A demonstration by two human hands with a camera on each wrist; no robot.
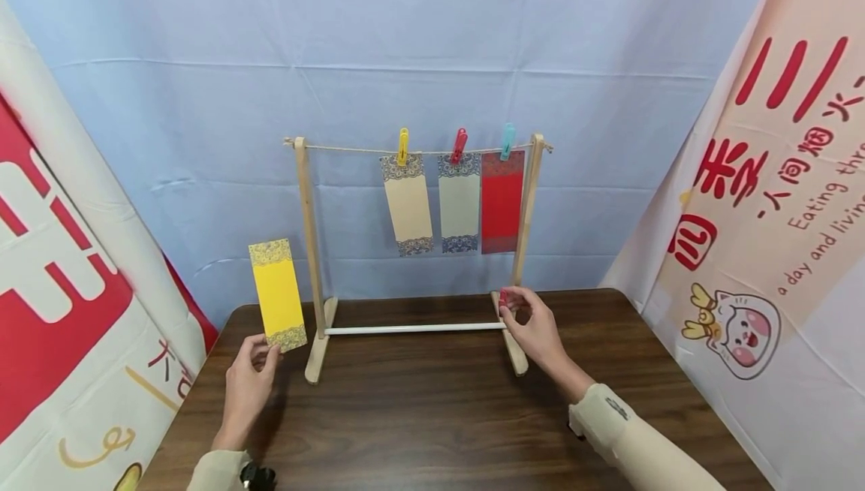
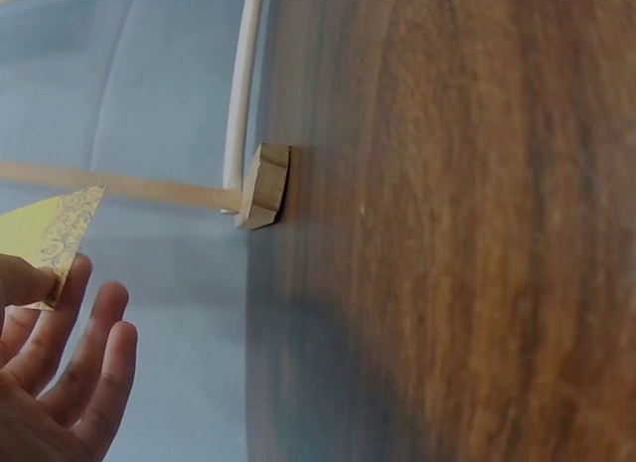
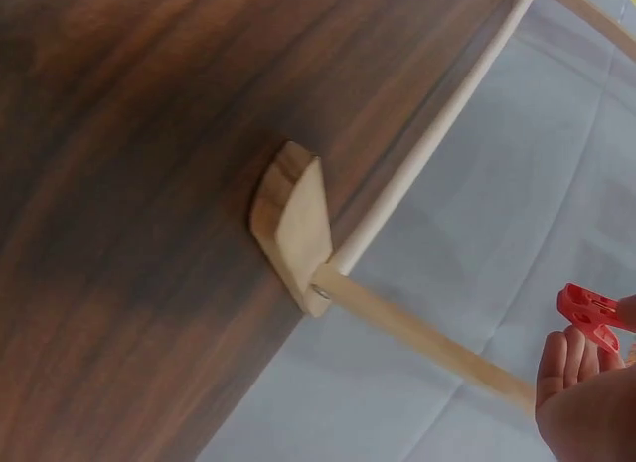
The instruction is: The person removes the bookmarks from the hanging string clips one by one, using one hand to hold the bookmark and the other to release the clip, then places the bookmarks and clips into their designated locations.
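My left hand [image 1: 250, 378] pinches the lower end of a yellow patterned paper card [image 1: 279, 292], held upright to the left of the wooden rack's left post [image 1: 308, 213]. In the left wrist view, thumb and forefinger grip a corner of the card [image 2: 55, 233] while the other fingers extend. Near the foot of the right post, my right hand [image 1: 537, 329] holds a small red clothespin [image 1: 503, 300]; the same clothespin [image 3: 591, 315] shows between the fingertips in the right wrist view. Above, a string [image 1: 351, 149] runs between the posts.
From the string hang a beige card [image 1: 408, 206] under a yellow clothespin [image 1: 403, 146], a grey card [image 1: 459, 202] under a red one, and a red card [image 1: 501, 202] under a teal one. A white rod [image 1: 412, 328] joins the rack's feet on the dark wooden table [image 1: 419, 416].
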